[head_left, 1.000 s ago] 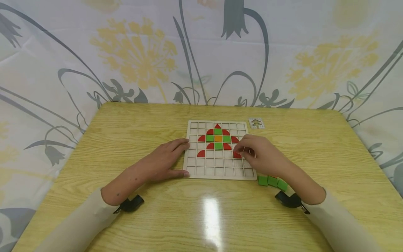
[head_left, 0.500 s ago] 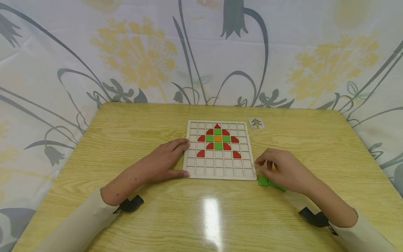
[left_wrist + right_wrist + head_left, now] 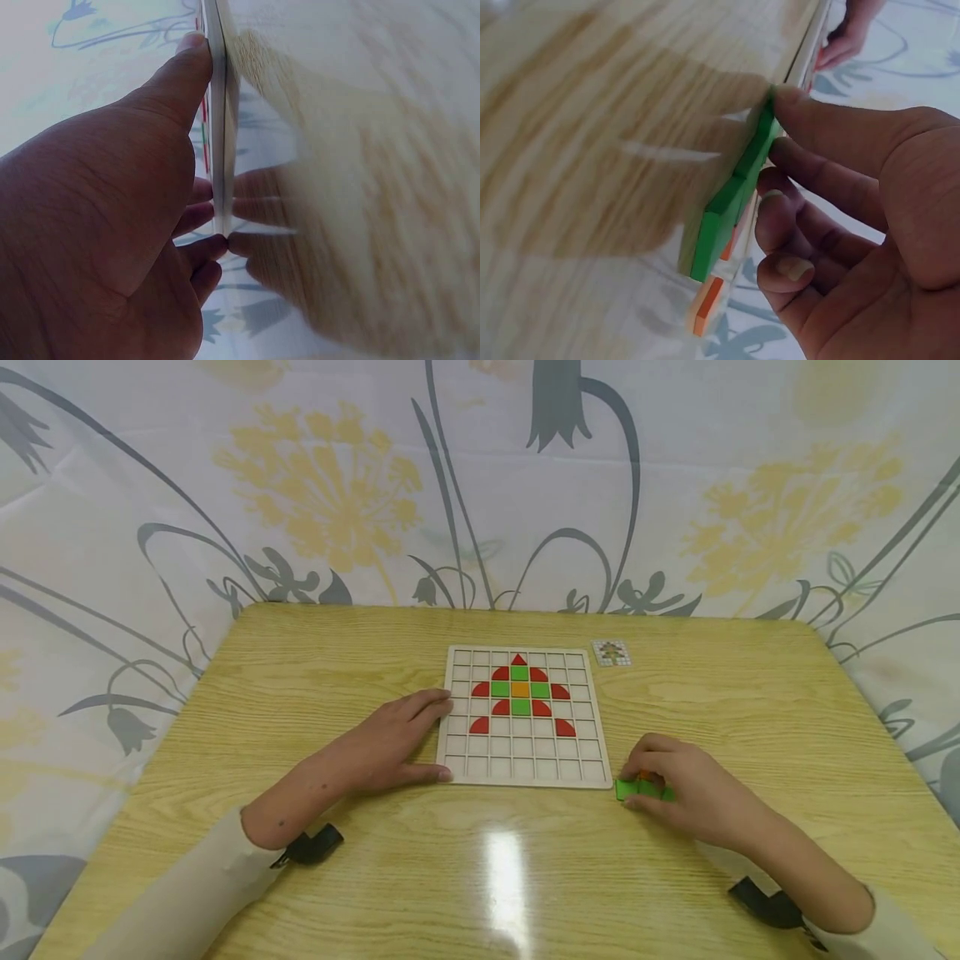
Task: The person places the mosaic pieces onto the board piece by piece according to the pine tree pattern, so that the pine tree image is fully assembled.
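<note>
A pale wooden grid board (image 3: pixel 491 768) lies on the table, bearing red, green and orange tiles in a tree-like pattern. My left hand (image 3: pixel 386 739) rests against its left side, fingers extended, with thumb and fingertips touching the edge. In the left wrist view the board (image 3: pixel 217 112) appears edge-on beside that hand (image 3: pixel 112 195). Right of the board's near corner, my right hand (image 3: pixel 690 789) pinches the leftmost green square tile (image 3: pixel 625 790) between thumb and finger. Further green tiles (image 3: pixel 718 225) lie beside it on the table. The right hand's remaining fingers (image 3: pixel 784 274) are curled.
A small pattern card (image 3: pixel 612 653) lies beyond the board's far right corner. Orange pieces (image 3: pixel 709 304) lie behind the green tiles. The wooden table (image 3: pixel 360 877) ends at a flower-printed cloth (image 3: pixel 480 485) at the back.
My right hand has let go of the red quarter-round tile on the board's right side and moved right and nearer, down to the green tiles. My left hand has stayed put.
</note>
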{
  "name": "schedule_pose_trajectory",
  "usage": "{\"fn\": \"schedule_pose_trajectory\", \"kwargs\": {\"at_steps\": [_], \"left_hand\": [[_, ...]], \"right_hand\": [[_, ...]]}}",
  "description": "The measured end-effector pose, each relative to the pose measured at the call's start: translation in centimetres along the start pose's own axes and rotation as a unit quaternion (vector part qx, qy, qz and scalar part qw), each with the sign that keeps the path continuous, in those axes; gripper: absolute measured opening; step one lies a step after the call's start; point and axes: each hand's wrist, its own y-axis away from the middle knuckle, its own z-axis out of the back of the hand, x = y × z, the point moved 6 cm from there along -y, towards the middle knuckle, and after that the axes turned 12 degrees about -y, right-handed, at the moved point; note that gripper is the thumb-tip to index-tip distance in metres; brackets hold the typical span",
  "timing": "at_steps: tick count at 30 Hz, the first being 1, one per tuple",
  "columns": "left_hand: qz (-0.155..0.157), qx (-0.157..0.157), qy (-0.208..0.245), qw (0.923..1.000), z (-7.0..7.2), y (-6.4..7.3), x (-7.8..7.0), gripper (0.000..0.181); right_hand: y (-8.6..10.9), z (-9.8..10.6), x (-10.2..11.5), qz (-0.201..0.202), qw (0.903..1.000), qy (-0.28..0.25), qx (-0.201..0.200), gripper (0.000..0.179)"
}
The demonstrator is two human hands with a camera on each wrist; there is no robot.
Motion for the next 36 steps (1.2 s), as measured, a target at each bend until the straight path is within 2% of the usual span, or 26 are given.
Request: {"fn": "schedule_pose_trajectory", "kwargs": {"at_steps": [8,14,18,25,36], "left_hand": [[0.0,-0.001,-0.003,1.0,-0.1,-0.1,0.1,0.098],[-0.004,-0.003,0.002,1.0,0.0,-0.1,0.0,0.098],[-0.002,-0.001,0.004,1.0,0.0,-0.1,-0.1,0.098],[-0.003,-0.004,0.006,1.0,0.0,0.0,0.0,0.098],[0.0,0.0,0.004,1.0,0.1,0.0,-0.1,0.099]], "right_hand": [[-0.1,-0.2,0.0,-0.001,0.9999,0.006,0.016,0.025],[0.0,-0.4,0.2,0.005,0.9996,-0.001,0.027,0.029],[-0.1,-0.4,0.2,-0.006,0.9994,-0.014,0.033,0.029],[-0.2,-0.3,0.4,-0.018,0.9987,-0.04,0.025,0.029],[-1.1,0.0,1.6,-0.014,0.9981,-0.057,0.017,0.024]]}}
